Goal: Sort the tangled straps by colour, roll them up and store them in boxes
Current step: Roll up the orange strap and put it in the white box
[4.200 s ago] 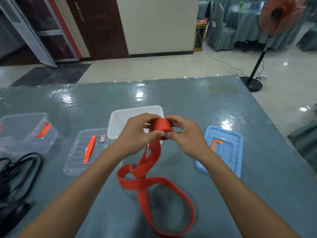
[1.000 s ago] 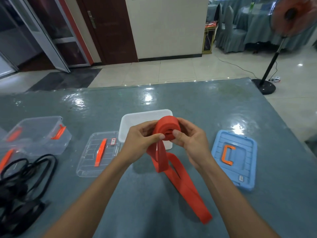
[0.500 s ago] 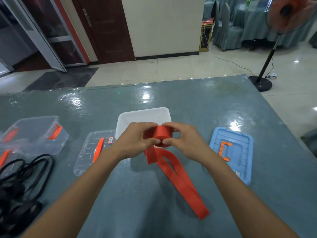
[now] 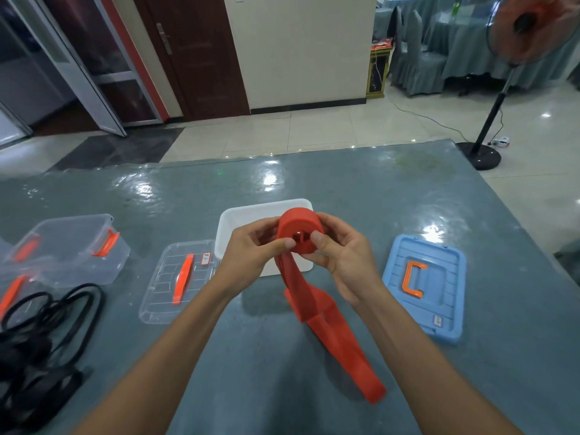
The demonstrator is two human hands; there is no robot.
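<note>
The red strap roll (image 4: 300, 232) has grown; both hands' fingers (image 4: 288, 244) grip it; the tail (image 4: 339, 337) on the worktop (image 4: 408, 189) is shorter, so rolling is nearly done.

Above the white rectangular plastic box (image 4: 251, 215), the left hand (image 4: 251, 255) and right hand (image 4: 342, 259) pinch a thick roll of flat red webbing strap (image 4: 301, 229), its loose tail trailing toward the camera across the glossy grey-blue tabletop (image 4: 376, 189). Left of that box lie a clear plastic lid with an orange handle (image 4: 179, 281), a clear plastic tub with orange clips (image 4: 67, 249) and a tangle of black straps (image 4: 37, 346). A light-blue plastic lid with an orange handle (image 4: 439, 271) lies to its right.
</note>
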